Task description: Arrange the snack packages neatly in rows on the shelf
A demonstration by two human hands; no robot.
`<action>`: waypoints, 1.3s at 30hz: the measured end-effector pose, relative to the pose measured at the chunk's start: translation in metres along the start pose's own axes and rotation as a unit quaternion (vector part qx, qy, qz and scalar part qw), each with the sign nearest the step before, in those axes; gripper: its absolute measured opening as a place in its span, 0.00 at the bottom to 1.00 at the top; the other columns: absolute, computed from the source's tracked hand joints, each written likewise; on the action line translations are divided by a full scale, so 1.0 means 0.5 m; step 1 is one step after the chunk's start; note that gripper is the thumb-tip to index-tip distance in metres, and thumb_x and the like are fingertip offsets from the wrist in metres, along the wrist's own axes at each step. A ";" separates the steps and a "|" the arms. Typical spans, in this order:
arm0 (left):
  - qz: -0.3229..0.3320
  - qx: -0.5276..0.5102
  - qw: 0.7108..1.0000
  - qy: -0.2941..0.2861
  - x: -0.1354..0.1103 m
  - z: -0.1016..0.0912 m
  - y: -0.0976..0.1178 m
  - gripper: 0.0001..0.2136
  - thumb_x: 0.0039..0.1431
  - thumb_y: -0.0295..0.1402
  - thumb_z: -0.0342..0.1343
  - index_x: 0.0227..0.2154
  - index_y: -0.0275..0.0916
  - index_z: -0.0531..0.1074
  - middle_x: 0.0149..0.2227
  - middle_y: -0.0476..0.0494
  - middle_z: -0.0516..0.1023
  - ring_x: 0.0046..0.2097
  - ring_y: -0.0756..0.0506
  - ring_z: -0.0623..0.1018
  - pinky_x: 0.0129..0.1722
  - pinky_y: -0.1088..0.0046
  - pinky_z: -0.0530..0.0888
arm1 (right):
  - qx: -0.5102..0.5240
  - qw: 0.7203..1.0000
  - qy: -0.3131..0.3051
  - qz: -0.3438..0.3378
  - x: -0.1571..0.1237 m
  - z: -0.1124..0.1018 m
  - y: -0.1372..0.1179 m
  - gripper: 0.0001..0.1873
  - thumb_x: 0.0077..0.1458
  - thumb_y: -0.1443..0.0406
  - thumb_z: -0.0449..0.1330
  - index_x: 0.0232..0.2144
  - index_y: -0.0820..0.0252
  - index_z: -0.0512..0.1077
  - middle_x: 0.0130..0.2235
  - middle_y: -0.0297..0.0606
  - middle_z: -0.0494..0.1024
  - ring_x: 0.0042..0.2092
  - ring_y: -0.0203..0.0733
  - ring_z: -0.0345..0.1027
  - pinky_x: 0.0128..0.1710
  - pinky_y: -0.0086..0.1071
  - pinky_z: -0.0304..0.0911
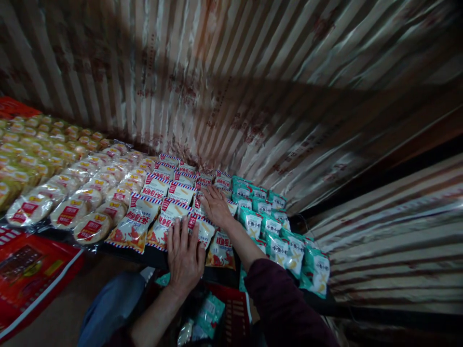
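Rows of white, red and orange snack bags point(135, 221) with striped edges lie on a dark shelf. My left hand point(185, 258) rests with fingers stretched out over the front bags of these rows. Farther back, my right hand point(216, 205) lies flat, fingers extended, on bags in the middle of the same group. Neither hand is wrapped around a bag. To the right of my right forearm sit several rows of teal and white snack bags point(278, 246). The bag surfaces under my palms are hidden.
Clear-wrapped round cakes point(92, 226) with red labels fill the shelf to the left, with yellow packets point(21, 164) beyond them. A red printed bag point(32, 274) is at lower left. Below the shelf lie more teal packets point(210, 313). Striped, wrinkled sheeting point(217, 96) hangs behind.
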State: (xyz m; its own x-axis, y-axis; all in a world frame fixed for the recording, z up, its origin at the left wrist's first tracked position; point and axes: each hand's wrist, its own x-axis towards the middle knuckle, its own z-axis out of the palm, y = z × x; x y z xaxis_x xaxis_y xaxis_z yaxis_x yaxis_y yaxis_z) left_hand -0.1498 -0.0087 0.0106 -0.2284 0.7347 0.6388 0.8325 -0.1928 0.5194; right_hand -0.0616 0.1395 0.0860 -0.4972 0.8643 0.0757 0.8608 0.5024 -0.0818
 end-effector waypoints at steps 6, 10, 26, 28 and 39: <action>0.038 0.000 0.999 -0.030 -0.011 0.002 0.017 0.23 0.62 0.29 0.48 0.60 0.38 0.61 0.67 0.35 0.50 0.68 0.32 0.48 0.62 0.44 0.53 | -0.015 0.999 -0.019 0.021 0.014 0.011 0.035 0.26 0.67 0.56 0.39 0.62 0.57 0.59 0.65 0.44 0.57 0.68 0.50 0.44 0.64 0.52 0.40; 0.043 0.014 0.998 -0.034 -0.011 0.007 0.016 0.21 0.62 0.29 0.49 0.58 0.37 0.64 0.67 0.34 0.50 0.67 0.31 0.49 0.61 0.44 0.55 | -0.016 0.999 -0.044 0.023 0.028 0.018 0.039 0.26 0.67 0.55 0.38 0.62 0.55 0.58 0.65 0.43 0.58 0.67 0.49 0.46 0.64 0.54 0.39; 0.040 0.010 0.999 -0.021 -0.013 0.014 0.013 0.24 0.61 0.30 0.50 0.61 0.39 0.60 0.66 0.37 0.53 0.67 0.32 0.50 0.61 0.46 0.57 | -0.003 0.997 -0.068 0.026 0.037 0.013 0.024 0.28 0.67 0.54 0.36 0.63 0.56 0.57 0.66 0.41 0.56 0.68 0.49 0.42 0.65 0.52 0.38; 0.037 0.008 0.999 -0.023 -0.013 0.015 0.013 0.25 0.61 0.30 0.50 0.61 0.40 0.59 0.66 0.37 0.53 0.67 0.33 0.51 0.61 0.46 0.58 | -0.003 0.997 -0.070 0.027 0.043 0.010 0.023 0.29 0.67 0.54 0.35 0.63 0.56 0.57 0.66 0.41 0.55 0.68 0.49 0.42 0.65 0.53 0.38; 0.029 0.009 0.999 -0.034 -0.016 0.017 0.009 0.24 0.60 0.29 0.50 0.60 0.39 0.62 0.66 0.37 0.54 0.67 0.33 0.51 0.61 0.46 0.58 | 0.017 0.997 -0.065 0.033 0.096 0.007 0.015 0.30 0.67 0.53 0.32 0.63 0.56 0.56 0.64 0.40 0.60 0.66 0.48 0.50 0.65 0.56 0.38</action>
State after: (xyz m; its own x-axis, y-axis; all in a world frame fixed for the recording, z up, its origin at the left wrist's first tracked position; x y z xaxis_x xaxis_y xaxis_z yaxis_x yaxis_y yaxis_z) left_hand -0.1400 -0.0099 0.0031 -0.1449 0.7655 0.6269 0.8526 -0.2249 0.4717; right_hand -0.0795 0.1848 0.0854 -0.4516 0.8902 -0.0596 0.8889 0.4431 -0.1162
